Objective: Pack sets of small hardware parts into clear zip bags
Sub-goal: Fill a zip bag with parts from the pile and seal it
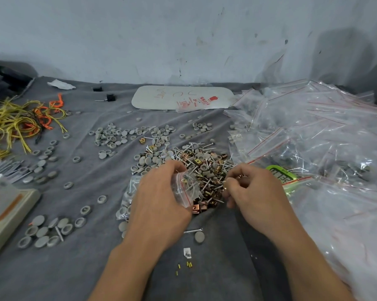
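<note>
Film as thin as this zip bag (186, 187) will be limp and slick, and almost weightless apart from what is in it. Nails inside could poke through the wall. The safest hold is probably at the stiffer red zip strip by the mouth, not on the bulging middle. It is clear and crumpled, with a red line along the seal, and shows nails and a few brassy bits inside.

The bag sits at the near-left edge of the pile (204, 164) of mixed nails, clips and caps, gripped by the left hand (159, 200), whose fingers curl round it. The right hand (252, 192) is at the pile's near-right edge, fingertips pinched together on what looks like a brass part (239, 176) — too small to tell more.

Left of the pile and beyond it, loose grey caps (111, 137) lie scattered over the cloth (92, 268). Far left of the pile lies a tangle of yellow ties (14, 124). Right of the pile spreads a heap of bags (313, 137), and a green timer (283, 174) lies just beside the pile, partly under them.
</note>
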